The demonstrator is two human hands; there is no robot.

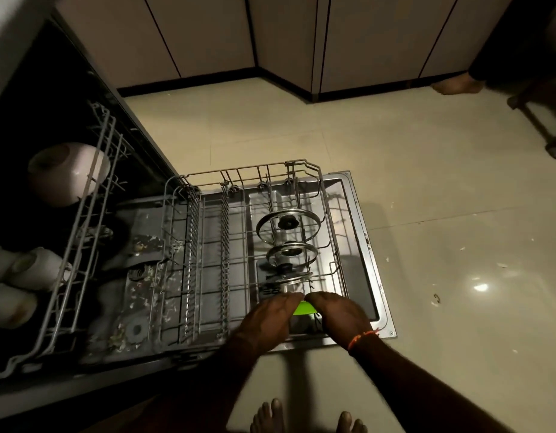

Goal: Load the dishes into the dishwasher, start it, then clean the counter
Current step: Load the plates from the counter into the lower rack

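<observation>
Both hands meet at the near right corner of the pulled-out grey wire lower rack (208, 264), fingertips almost touching. The left hand (267, 320) and the right hand (340, 314) curve down over a bright green flat plastic piece (305, 307); they seem to hold it between them, though the grip itself is hidden beneath the fingers. An orange thread band (362, 337) circles the right wrist.

Just beyond the hands, three round steel lids with dark knobs stand on edge among the tines: the nearest lid (289, 278) by the fingertips, a middle lid (292, 253), and the largest lid (287, 225) farthest away. The rack sits over the open steel dishwasher door (364, 245), which lies flat above the pale tiled floor (442, 214).

To the left, the upper wire rack (83, 232) carries a white ceramic bowl (67, 173) and white cups (36, 270), upside down. Food scraps speckle the tub floor (139, 295). Bare toes (270, 414) show at the near edge.
</observation>
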